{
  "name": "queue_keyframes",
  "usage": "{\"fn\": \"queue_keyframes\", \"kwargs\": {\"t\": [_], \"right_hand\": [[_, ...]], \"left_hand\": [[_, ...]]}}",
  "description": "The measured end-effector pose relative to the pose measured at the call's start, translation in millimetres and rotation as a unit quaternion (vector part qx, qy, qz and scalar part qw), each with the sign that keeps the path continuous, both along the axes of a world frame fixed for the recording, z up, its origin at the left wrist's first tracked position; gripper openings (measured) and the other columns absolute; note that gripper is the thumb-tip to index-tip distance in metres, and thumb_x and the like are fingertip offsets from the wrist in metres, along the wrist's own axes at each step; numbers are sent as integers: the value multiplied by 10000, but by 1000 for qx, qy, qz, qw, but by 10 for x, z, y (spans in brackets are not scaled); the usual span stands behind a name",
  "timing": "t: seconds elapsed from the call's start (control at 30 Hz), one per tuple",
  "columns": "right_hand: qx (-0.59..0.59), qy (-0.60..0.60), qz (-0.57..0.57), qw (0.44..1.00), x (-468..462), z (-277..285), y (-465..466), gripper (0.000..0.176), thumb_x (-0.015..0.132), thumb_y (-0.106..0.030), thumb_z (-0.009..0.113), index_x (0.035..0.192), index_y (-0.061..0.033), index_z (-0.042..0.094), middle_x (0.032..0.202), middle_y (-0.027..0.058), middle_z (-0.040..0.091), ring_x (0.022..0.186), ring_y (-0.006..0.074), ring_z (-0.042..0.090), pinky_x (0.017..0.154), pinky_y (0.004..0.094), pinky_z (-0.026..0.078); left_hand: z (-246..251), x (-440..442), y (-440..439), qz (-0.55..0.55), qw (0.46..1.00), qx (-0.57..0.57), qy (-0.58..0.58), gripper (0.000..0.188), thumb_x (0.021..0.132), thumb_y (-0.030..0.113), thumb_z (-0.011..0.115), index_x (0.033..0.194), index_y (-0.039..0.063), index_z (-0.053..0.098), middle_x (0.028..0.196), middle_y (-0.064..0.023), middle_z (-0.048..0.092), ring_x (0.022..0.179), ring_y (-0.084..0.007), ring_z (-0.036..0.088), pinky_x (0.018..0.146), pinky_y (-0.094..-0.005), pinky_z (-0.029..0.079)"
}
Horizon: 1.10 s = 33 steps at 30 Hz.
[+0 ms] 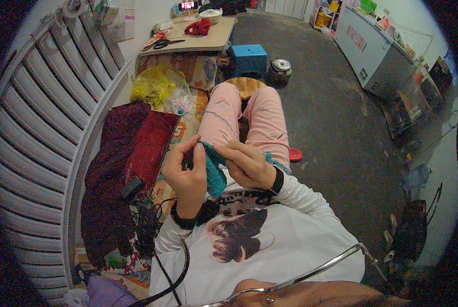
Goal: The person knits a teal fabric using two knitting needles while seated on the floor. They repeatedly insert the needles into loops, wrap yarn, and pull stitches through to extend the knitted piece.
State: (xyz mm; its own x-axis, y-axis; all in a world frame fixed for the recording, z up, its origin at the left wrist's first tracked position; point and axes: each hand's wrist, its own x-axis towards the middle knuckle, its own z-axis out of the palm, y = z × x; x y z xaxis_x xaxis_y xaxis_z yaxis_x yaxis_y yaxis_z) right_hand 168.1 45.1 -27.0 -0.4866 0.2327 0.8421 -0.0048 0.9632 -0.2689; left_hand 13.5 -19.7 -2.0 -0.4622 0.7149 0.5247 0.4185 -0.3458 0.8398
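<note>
A teal knitted piece [215,178] hangs between my two hands above my lap. My left hand [186,172] pinches its upper edge between thumb and fingers. On the other side, my right hand [250,163] has its fingertips closed at the same edge. Whether a needle or hook sits in the fingers cannot be made out. Crinkled teal yarn [223,119] runs across one leg of my pink trousers [265,111], and more teal yarn [277,163] lies over the other thigh near my right wrist.
On my left lie dark red cloth [152,138], a yellow plastic bag [154,88] and a white radiator [44,126]. Ahead stands a table [213,40] with black-handled scissors [167,43] and red yarn [198,27]. A blue stool [249,57] and metal pot [280,71] stand beyond my knees; a chest freezer [367,50] is at right.
</note>
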Motion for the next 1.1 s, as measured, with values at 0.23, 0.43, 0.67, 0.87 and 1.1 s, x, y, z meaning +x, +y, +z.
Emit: {"fn": "queue_keyframes", "kwargs": {"t": [0.23, 0.43, 0.67, 0.87, 1.1], "right_hand": [[-8, 14, -2, 1000, -40, -33, 48, 447, 800, 91, 605, 1241, 59, 540, 920, 169, 591, 755, 305, 621, 637, 351, 511], [-36, -42, 30, 998, -49, 52, 202, 451, 800, 81, 654, 1238, 16, 564, 939, 144, 601, 775, 274, 619, 657, 334, 503], [-126, -140, 86, 978, 69, 469, 739, 225, 825, 10, 678, 1046, -20, 651, 894, 102, 610, 801, 250, 622, 686, 329, 487], [-91, -127, 141, 978, -469, 523, 907, 81, 841, -17, 669, 916, -45, 677, 837, 84, 616, 757, 242, 618, 636, 333, 470], [-91, -49, 47, 994, -53, 444, 617, 163, 774, 16, 719, 923, -34, 677, 811, 69, 606, 726, 214, 609, 620, 303, 472]], "left_hand": [[-50, 58, 62, -15, 997, 23, -70, 183, 889, 72, 657, 1035, -36, 682, 915, -104, 693, 811, -145, 632, 742, -267, 498], [-93, -43, 119, -44, 997, -11, -69, 156, 896, 71, 642, 999, -43, 670, 885, -103, 685, 792, -156, 628, 733, -268, 491], [-51, -87, 143, -28, 999, 5, 16, 118, 892, 74, 634, 939, -32, 655, 828, -102, 663, 751, -166, 619, 709, -297, 488], [-60, -40, 187, -54, 998, -12, 33, 120, 884, 73, 640, 934, -34, 656, 822, -114, 661, 730, -177, 616, 692, -301, 487], [-50, -124, 111, -26, 999, -19, 25, 128, 868, 71, 653, 948, -28, 666, 826, -110, 669, 734, -186, 630, 694, -299, 494]]}}
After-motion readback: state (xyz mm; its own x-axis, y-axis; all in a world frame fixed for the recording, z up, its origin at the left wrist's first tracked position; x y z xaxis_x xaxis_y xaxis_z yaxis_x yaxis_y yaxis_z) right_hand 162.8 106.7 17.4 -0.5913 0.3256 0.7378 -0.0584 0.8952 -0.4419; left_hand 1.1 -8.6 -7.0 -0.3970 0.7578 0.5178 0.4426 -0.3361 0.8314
